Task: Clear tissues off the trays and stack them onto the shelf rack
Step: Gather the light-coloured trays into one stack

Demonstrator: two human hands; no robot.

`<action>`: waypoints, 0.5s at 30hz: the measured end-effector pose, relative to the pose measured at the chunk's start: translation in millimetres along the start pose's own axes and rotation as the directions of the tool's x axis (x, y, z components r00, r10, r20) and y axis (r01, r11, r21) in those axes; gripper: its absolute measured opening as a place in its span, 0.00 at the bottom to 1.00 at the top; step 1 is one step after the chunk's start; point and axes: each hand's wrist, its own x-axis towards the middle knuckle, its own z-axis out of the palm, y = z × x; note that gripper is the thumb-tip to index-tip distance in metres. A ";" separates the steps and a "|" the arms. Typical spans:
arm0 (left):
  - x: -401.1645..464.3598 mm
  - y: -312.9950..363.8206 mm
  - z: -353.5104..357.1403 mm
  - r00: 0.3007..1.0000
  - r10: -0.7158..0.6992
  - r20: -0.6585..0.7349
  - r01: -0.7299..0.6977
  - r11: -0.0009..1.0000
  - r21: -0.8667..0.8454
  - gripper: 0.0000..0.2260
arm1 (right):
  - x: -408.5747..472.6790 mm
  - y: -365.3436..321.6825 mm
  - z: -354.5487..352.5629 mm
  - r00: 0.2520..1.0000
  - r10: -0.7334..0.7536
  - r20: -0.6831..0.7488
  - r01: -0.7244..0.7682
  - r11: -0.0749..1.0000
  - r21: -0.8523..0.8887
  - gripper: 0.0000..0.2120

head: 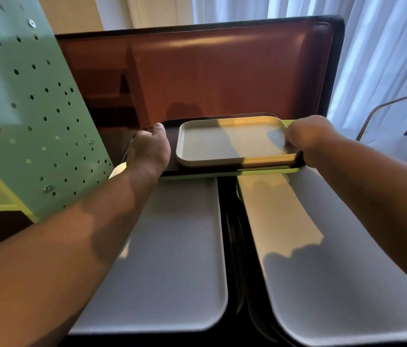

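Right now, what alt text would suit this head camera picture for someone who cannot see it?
A person's left hand and right hand grip opposite ends of a stack of trays, a small grey tray on top, with dark and green ones beneath. Two large grey trays lie side by side nearer the camera, before a brown padded seat back.

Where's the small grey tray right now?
In the head view, centre: the small grey tray sits atop the dark tray, between the left hand and right hand.
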 end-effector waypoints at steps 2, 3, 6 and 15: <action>-3.8 2.2 -4.0 1.000 0.001 -0.003 -0.002 1.000 -0.020 0.20 | -6.8 -3.2 -13.0 0.999 0.043 -0.014 -0.042 0.997 0.057 0.09; -7.5 4.6 -7.5 1.000 0.000 -0.012 -0.001 0.999 -0.036 0.19 | -13.9 -5.6 -20.4 0.998 0.060 0.002 -0.060 0.991 0.116 0.08; -15.7 14.2 -20.8 0.999 -0.013 -0.031 0.008 0.984 -0.177 0.24 | -28.7 -10.5 -44.3 0.988 0.092 0.123 -0.134 0.903 0.407 0.08; -60.0 17.8 -54.1 0.999 -0.027 -0.029 0.014 0.931 -0.364 0.07 | -97.0 18.2 -94.1 0.905 0.078 0.418 -0.290 0.833 0.472 0.07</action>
